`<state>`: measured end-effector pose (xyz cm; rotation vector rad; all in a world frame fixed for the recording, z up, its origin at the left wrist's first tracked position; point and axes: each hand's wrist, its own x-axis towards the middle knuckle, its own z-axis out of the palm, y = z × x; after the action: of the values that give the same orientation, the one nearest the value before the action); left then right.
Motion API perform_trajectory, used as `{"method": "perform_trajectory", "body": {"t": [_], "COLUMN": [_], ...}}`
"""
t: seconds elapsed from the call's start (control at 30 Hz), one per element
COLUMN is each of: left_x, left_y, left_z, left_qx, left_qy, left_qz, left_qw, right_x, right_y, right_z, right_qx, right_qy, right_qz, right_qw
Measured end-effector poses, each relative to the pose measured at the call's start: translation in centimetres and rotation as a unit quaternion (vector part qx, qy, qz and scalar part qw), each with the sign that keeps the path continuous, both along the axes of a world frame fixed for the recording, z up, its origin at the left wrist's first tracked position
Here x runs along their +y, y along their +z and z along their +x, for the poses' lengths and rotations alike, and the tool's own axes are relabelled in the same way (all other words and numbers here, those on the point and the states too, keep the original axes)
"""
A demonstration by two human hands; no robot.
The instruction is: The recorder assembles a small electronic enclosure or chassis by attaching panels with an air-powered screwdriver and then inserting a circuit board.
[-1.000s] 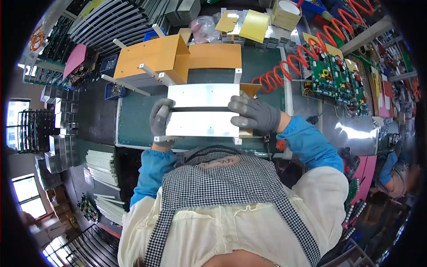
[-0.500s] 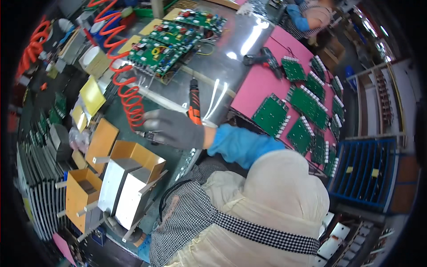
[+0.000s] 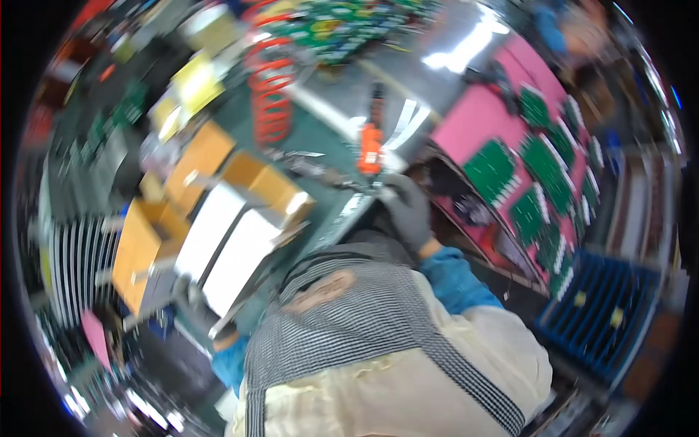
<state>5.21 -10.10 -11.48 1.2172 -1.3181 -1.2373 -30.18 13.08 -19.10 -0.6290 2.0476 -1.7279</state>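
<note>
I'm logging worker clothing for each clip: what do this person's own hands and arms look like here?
The left hand and right hand wear grey gloves. Blue sleeves cover the forearms, with bare wrist between glove and sleeve. Above the right one, a loose cream sleeve reaches the shoulder. Blur hides any markings.

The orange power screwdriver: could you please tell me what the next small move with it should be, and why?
Perhaps reach the right hand slightly forward and grip the orange power screwdriver, since its handle end lies close to that hand.
</note>
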Motion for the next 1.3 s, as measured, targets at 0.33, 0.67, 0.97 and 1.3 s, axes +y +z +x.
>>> {"method": "perform_trajectory", "body": {"t": [0.33, 0.67, 0.97, 1.3], "left_x": [0.2, 0.3, 0.7, 0.3], "left_y": [1.6, 1.5, 1.5, 1.2], "left_z": [-1.2, -1.2, -1.9, -1.7], "left_qx": [0.231, 0.244, 0.233, 0.250], "left_qy": [-0.038, -0.024, 0.035, 0.006], "left_qz": [0.094, 0.102, 0.118, 0.111], "left_qw": [0.968, 0.964, 0.965, 0.962], "right_x": [-11.2, -38.2, -44.1, -41.3], "right_y": [6.7, 5.5, -2.9, 5.7], "right_z": [-0.4, -1.9, 1.1, -3.1], "right_qx": [0.068, 0.379, 0.590, 0.627], "right_qy": [0.153, 0.524, 0.546, 0.416], "right_qz": [-0.036, 0.077, 0.166, 0.068], "right_qw": [0.985, 0.759, 0.571, 0.655]}}
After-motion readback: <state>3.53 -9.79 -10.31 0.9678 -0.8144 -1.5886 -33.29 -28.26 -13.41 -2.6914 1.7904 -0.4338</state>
